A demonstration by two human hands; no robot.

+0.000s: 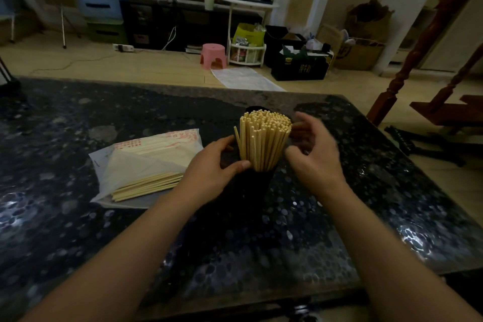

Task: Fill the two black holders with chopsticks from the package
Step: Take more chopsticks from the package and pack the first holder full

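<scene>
A black holder (257, 181) stands mid-table, packed with a thick bundle of upright wooden chopsticks (264, 138). My left hand (217, 162) wraps the holder's rim from the left, thumb pressed against the base of the bundle. My right hand (312, 150) hovers just right of the bundle, fingers apart and blurred, holding nothing. Behind the bundle the dark rim of a second black holder (257, 108) peeks out; its contents are hidden. To the left lies the plastic package (146, 158), with several loose chopsticks (149, 185) sticking out of its near end.
The dark speckled table (78, 217) reaches across the view; its far edge lies beyond the holders and its right edge runs diagonally. Past it are floor, a pink stool (213, 55), boxes and a wooden post (418, 42) at right.
</scene>
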